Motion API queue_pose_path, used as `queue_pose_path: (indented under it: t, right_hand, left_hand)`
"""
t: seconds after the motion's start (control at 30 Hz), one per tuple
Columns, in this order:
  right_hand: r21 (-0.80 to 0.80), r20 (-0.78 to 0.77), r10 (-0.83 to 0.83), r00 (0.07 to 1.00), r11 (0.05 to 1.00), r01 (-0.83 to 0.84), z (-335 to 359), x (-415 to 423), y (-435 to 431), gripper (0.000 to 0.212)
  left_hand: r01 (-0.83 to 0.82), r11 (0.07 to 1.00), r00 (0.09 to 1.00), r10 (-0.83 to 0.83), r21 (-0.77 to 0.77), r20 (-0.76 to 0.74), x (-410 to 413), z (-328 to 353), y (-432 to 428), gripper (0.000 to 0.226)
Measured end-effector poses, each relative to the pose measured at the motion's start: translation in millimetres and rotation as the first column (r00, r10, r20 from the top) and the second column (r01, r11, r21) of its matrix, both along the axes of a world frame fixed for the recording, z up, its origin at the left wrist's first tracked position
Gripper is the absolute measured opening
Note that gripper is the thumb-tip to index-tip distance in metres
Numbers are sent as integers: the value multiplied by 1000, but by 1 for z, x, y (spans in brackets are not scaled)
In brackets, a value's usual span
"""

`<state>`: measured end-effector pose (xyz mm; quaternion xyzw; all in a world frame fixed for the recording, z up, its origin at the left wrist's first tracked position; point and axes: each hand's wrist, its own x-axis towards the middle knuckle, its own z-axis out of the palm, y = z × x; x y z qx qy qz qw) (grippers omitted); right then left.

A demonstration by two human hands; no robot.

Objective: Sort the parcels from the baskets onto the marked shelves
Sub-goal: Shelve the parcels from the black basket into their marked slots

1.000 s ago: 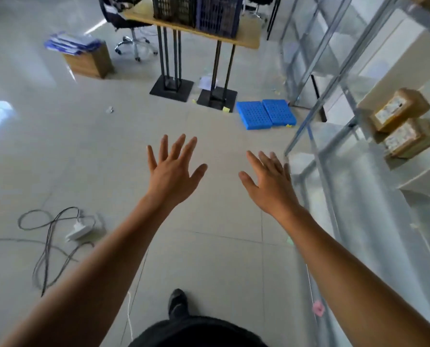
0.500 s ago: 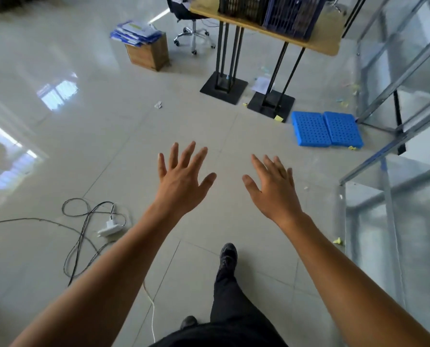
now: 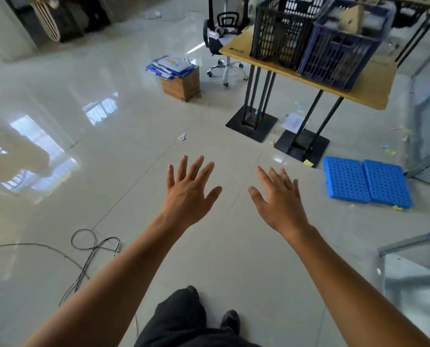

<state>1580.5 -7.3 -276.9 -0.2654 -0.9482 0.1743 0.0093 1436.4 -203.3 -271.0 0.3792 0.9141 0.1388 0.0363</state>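
Left hand (image 3: 187, 194) and right hand (image 3: 280, 201) hover out front, each grip spread and empty, baskets (image 3: 279, 33) at one o'clock on the bench (image 3: 369, 88), a parcel (image 3: 351, 18) poking from the blue basket (image 3: 339, 48), so step close and lift it two-handed over the rim.

We count two hands (image 3: 187, 196) (image 3: 281, 205), two baskets (image 3: 279, 33) (image 3: 339, 51) on one table (image 3: 374, 88), two blue trays (image 3: 345, 180) (image 3: 385, 184) on the floor (image 3: 133, 151), one chair (image 3: 225, 67), one box (image 3: 181, 85) and one cable (image 3: 91, 246).
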Motion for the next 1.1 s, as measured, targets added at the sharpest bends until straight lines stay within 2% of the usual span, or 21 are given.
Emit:
queue_pose_path:
  t: [0.23, 0.57, 0.83, 1.1]
  right_hand:
    - [14, 16, 12, 1000, 1000, -12, -17, -114, 64, 69]
    - [41, 34, -83, 996, 996, 82, 0, -277, 138, 65]
    - [21, 39, -163, 986, 987, 162, -13, -350, 217, 66]
    - [-37, -37, -237, 971, 971, 235, -30, -432, 347, 68]
  left_hand:
    - [-9, 999, 1000, 8, 39, 25, -130, -21, 64, 68]
    - [62, 996, 994, -68, 71, 82, -308, -19, 155, 71]
    - [145, 988, 985, -149, 62, 81, -395, -26, 253, 71]
    - [224, 975, 974, -223, -15, 33, -476, -17, 395, 73]
